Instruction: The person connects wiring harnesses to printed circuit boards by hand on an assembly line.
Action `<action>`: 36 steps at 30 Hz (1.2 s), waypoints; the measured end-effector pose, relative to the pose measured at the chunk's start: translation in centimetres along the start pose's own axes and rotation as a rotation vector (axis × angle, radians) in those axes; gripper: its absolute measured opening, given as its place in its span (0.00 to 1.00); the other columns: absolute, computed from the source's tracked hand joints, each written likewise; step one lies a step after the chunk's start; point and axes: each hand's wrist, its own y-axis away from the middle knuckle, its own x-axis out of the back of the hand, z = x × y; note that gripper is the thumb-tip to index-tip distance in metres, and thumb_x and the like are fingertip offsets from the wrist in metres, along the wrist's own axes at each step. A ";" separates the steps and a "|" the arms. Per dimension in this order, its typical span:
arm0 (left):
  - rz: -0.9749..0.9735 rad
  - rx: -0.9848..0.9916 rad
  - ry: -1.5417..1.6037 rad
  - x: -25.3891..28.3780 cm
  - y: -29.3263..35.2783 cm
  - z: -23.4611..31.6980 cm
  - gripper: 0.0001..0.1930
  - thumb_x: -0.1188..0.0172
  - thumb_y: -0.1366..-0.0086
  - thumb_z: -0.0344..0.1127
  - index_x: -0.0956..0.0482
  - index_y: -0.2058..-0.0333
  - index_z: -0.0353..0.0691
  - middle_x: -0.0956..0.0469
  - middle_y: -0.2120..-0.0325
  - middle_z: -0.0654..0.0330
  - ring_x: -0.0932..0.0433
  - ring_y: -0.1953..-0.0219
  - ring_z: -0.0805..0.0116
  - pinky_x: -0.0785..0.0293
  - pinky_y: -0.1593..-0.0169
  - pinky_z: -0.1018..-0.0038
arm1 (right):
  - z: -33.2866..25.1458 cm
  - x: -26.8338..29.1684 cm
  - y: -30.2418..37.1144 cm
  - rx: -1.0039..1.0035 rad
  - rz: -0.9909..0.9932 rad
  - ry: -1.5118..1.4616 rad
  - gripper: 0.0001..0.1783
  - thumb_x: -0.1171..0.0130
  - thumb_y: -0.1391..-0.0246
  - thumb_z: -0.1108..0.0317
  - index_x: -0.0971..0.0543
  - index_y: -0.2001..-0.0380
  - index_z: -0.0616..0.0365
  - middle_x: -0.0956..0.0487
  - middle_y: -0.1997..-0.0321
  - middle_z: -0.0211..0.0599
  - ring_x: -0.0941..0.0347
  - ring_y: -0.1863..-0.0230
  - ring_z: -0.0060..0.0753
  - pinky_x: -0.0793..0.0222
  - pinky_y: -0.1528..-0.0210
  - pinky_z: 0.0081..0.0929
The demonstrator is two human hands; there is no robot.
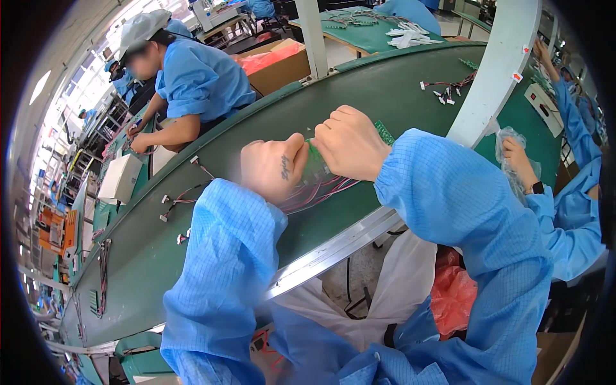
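My left hand [269, 168] and my right hand [350, 144] meet over the green work surface [244, 282], both with curled fingers. Between them is a green circuit board [314, 156], gripped from either side and largely covered by my fingers. Another piece of green board [384, 133] shows beyond my right hand; whether it joins the first one I cannot tell. Pink and dark wires [324, 192] lie below my hands. To the left, their ends with white connectors [165, 199] spread over the surface. My left hand is slightly blurred.
A metal rail [333, 250] edges the near side. A white post [497, 77] rises at the right. More wire bundles [449, 93] lie at the far right. Across the belt a co-worker [199, 77] sits working; at the right another person's hand [518, 160] holds a clear plastic bag.
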 end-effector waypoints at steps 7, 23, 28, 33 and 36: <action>-0.023 0.060 -0.076 0.1 -0.3 1.2 0.15 0.44 0.34 0.42 0.28 0.79 0.44 0.28 0.87 0.52 0.25 0.81 0.49 0.31 0.75 0.56 | -0.9 0.3 0.5 -0.087 -0.009 0.050 0.10 0.40 0.50 0.69 0.26 0.81 0.58 0.26 0.81 0.39 0.28 0.74 0.43 0.34 0.61 0.37; -0.148 0.152 0.076 1.4 0.4 0.5 0.12 0.47 0.31 0.45 0.24 0.65 0.44 0.20 0.74 0.48 0.20 0.69 0.45 0.26 0.65 0.51 | 0.1 3.2 -0.4 -0.481 -0.269 0.276 0.08 0.43 0.48 0.63 0.20 0.73 0.55 0.19 0.73 0.40 0.20 0.66 0.43 0.30 0.58 0.40; -0.242 0.114 0.153 1.8 0.8 1.3 0.08 0.46 0.31 0.39 0.27 0.63 0.42 0.20 0.71 0.45 0.22 0.65 0.41 0.27 0.63 0.51 | -0.9 2.9 0.0 0.173 -0.084 0.121 0.05 0.43 0.49 0.66 0.24 0.72 0.55 0.23 0.70 0.33 0.28 0.61 0.35 0.37 0.48 0.33; -0.284 0.144 0.159 1.0 0.5 0.7 0.09 0.47 0.30 0.38 0.29 0.64 0.38 0.22 0.74 0.47 0.22 0.67 0.42 0.28 0.66 0.53 | -0.8 2.9 -0.5 0.242 -0.220 0.267 0.04 0.44 0.50 0.67 0.25 0.75 0.55 0.23 0.71 0.32 0.28 0.62 0.34 0.37 0.50 0.32; -0.257 -0.005 -0.038 1.0 0.8 0.5 0.06 0.50 0.33 0.34 0.29 0.65 0.39 0.21 0.74 0.46 0.20 0.69 0.46 0.25 0.65 0.54 | -1.3 3.2 -0.8 0.247 -0.275 0.333 0.04 0.44 0.51 0.68 0.25 0.77 0.55 0.22 0.74 0.33 0.28 0.64 0.33 0.37 0.51 0.30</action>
